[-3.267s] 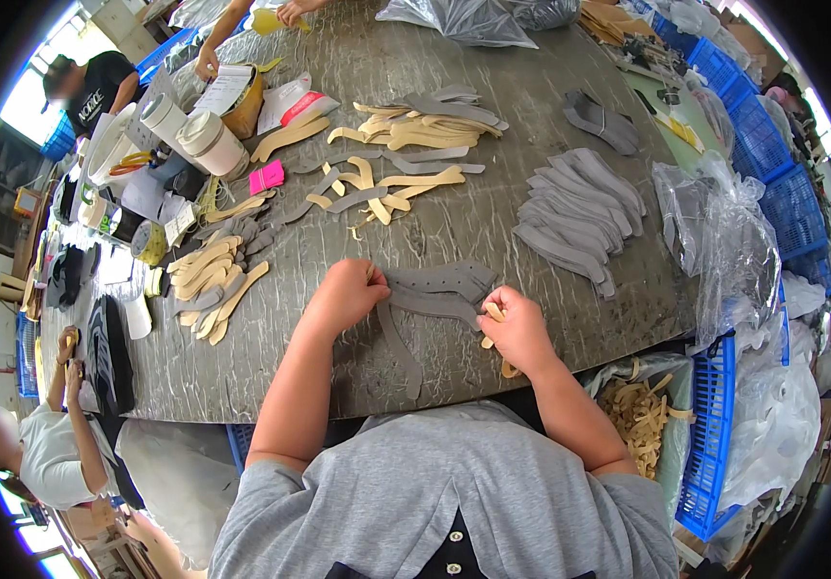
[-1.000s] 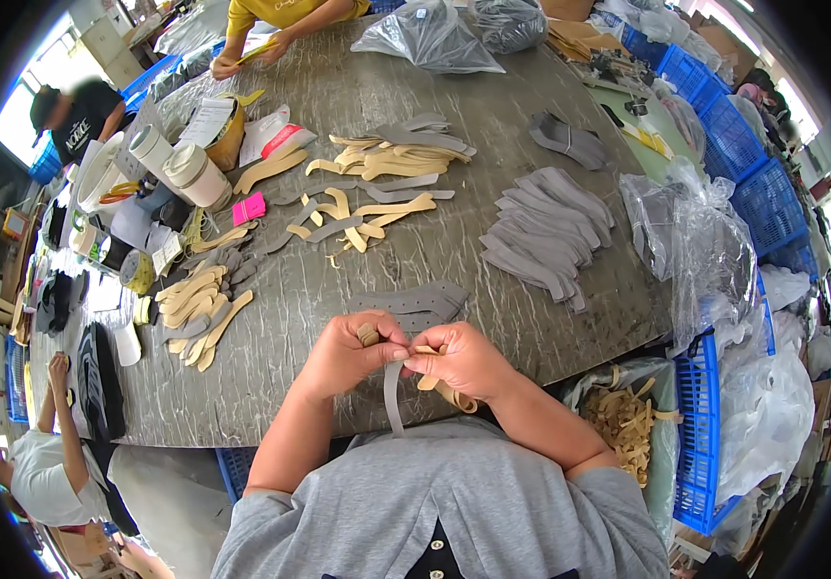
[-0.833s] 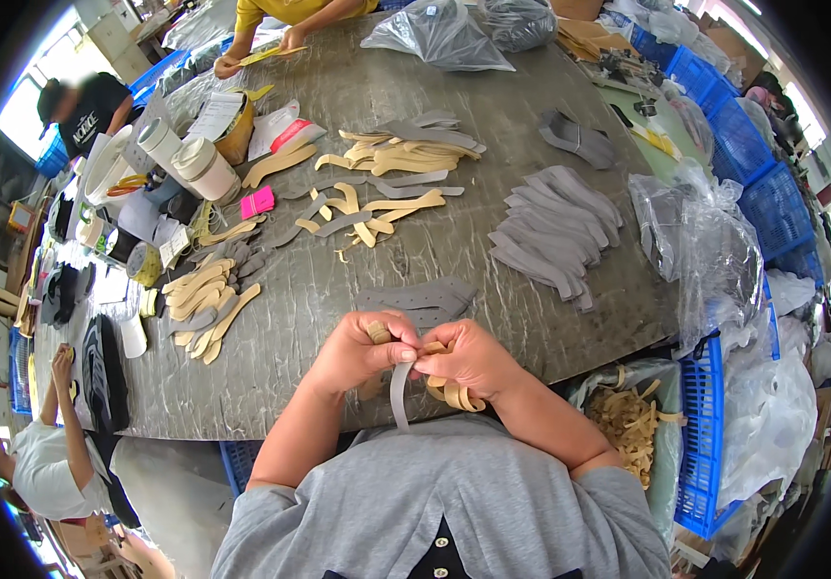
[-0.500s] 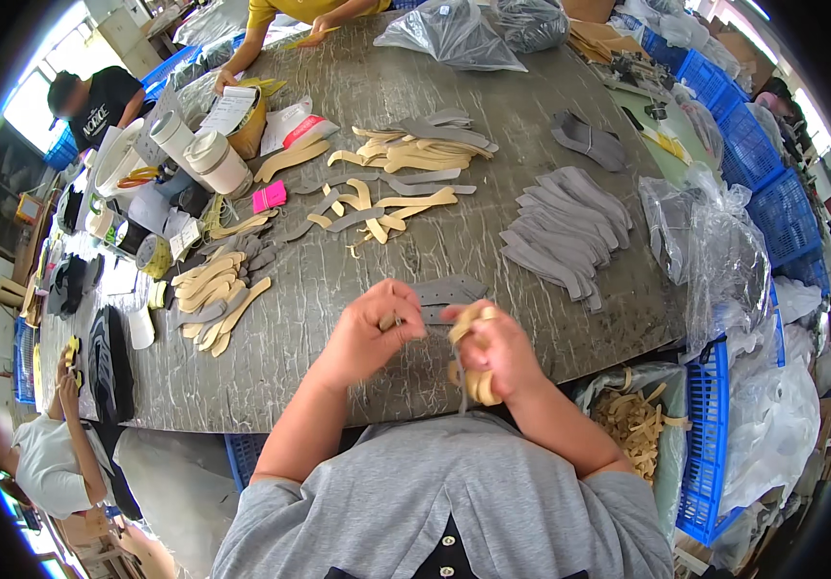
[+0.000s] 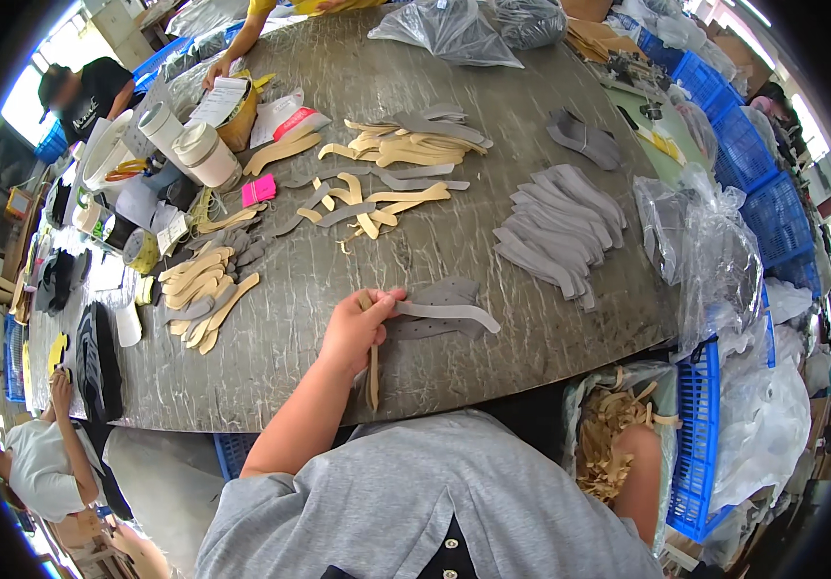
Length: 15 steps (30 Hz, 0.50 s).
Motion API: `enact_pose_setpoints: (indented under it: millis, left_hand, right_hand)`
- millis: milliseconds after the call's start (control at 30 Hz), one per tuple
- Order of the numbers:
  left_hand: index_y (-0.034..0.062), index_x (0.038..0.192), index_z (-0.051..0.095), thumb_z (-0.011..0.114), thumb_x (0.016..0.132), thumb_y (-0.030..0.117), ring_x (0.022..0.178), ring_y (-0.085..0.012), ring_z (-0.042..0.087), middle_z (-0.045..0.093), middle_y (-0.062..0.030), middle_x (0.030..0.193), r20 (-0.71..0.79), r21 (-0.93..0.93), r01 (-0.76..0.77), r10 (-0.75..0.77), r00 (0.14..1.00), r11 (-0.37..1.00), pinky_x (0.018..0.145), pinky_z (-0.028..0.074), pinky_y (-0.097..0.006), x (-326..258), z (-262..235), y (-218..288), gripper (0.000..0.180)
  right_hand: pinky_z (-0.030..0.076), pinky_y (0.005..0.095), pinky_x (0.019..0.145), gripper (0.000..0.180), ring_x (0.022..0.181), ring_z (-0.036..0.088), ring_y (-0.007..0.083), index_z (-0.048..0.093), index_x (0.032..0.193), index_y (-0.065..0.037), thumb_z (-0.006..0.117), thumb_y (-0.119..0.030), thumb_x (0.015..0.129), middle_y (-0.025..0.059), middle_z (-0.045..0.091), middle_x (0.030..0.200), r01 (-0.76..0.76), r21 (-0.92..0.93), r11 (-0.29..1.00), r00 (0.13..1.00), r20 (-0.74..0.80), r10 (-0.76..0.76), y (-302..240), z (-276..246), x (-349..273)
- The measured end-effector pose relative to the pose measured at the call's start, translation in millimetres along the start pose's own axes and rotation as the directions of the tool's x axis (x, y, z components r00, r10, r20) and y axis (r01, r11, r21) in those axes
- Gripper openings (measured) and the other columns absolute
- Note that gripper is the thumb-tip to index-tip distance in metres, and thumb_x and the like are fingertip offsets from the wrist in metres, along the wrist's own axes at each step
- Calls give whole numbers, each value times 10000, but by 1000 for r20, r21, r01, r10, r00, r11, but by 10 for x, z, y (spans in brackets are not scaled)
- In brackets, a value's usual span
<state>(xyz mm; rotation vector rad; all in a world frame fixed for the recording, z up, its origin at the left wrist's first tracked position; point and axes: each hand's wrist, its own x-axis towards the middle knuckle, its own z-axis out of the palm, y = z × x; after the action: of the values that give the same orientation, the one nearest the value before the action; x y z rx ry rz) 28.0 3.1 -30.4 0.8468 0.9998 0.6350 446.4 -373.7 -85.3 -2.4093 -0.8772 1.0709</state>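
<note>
My left hand point(image 5: 351, 328) is closed over the near middle of the table. Its finger and thumb pinch one end of a pale grey curved strip point(image 5: 459, 312), which points right. A tan strip point(image 5: 374, 381) hangs down from the same hand. Beneath the grey strip, dark grey pieces with small holes point(image 5: 444, 289) lie flat on the table. My right arm point(image 5: 639, 473) reaches down at a bin of tan strip scraps point(image 5: 603, 446) beside the table. The fingers of my right hand cannot be made out there.
Grey curved pieces point(image 5: 560, 232) lie overlapped on the right. Tan and grey strips point(image 5: 406, 143) are piled farther back, with more point(image 5: 205, 289) on the left. White jars point(image 5: 205, 154) stand at the left. A blue crate point(image 5: 695, 454) adjoins the bin. Co-workers are at the far and left sides.
My right hand has left the table with its tan pieces and gone down right to the scrap bin. The pale grey strip now shows extended from my left hand.
</note>
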Motion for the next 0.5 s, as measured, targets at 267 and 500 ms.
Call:
enact_pose_setpoints:
  millis: [267, 500]
  left_hand:
    - [52, 904, 626, 676, 911, 79, 509, -50, 448, 615, -32, 729, -74, 0, -113, 112, 991, 994, 440, 316, -188, -211, -112, 91, 57]
    - [25, 873, 677, 750, 842, 87, 583, -62, 549, 629, -5, 697, -212, 233, -128, 179, 961, 964, 498, 397, -204, -399, -171, 200, 100]
  right_hand:
    - [436, 214, 591, 152, 673, 519, 68, 574, 974, -50, 689, -60, 875, -5, 555, 785, 484, 647, 589, 858, -218, -465, -2238, 791, 34]
    - [439, 224, 568, 120, 643, 516, 68, 565, 894, -33, 653, 47, 878, 3, 559, 767, 253, 823, 509, 855, 57, -516, -3049, 1340, 352]
